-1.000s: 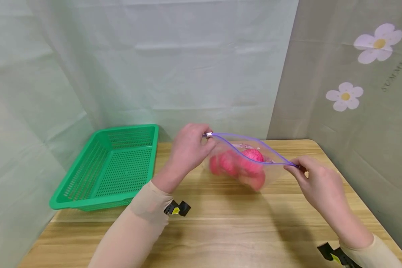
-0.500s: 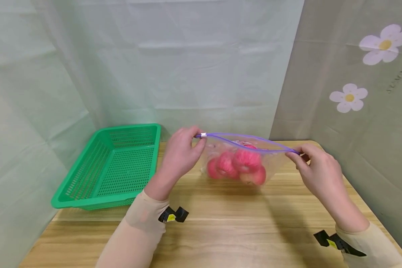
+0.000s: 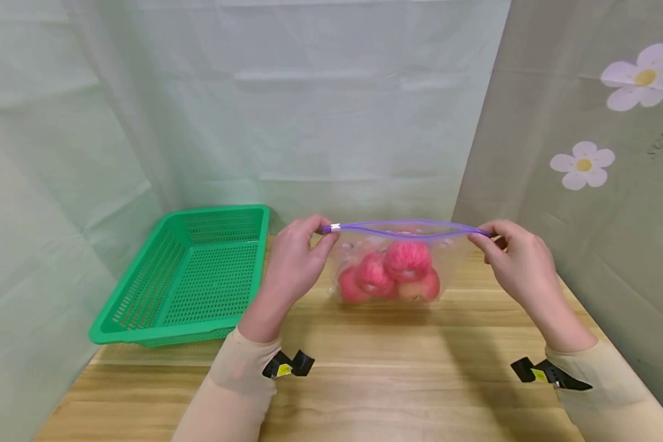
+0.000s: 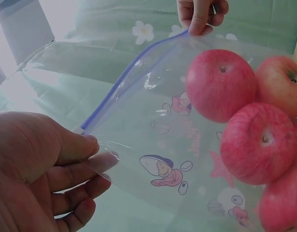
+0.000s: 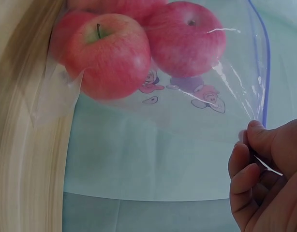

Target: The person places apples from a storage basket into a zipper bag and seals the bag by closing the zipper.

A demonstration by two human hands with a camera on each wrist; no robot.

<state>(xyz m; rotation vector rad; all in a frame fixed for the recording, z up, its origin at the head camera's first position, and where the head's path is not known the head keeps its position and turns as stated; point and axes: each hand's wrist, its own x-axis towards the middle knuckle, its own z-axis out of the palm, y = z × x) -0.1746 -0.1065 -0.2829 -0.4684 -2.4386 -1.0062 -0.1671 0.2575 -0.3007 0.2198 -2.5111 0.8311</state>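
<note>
A clear zip bag (image 3: 455, 258) printed with cartoon figures hangs between my two hands, with several red apples (image 3: 407, 261) inside at its bottom. Its purple zip edge runs nearly level, and the two strips bow apart in the middle. My left hand (image 3: 298, 258) pinches the left top corner between thumb and fingers, right beside the white slider (image 3: 335, 228). At the opposite corner my right hand (image 3: 519, 258) pinches the end of the purple strip. In the left wrist view the apples (image 4: 257, 142) bunch together low in the bag. The right wrist view shows one apple (image 5: 110, 58) with its stem.
A green plastic basket (image 3: 179, 334) with perforated walls stands on the left of the wooden table (image 3: 364, 374). Pale cloth (image 3: 331, 110) hangs behind the table, and a grey-green cloth with white flowers (image 3: 582, 164) covers the right side.
My right hand has risen, bringing the zip edge from a slant to nearly level. The left hand has shifted slightly left and down. The apples have swung to a steadier hang.
</note>
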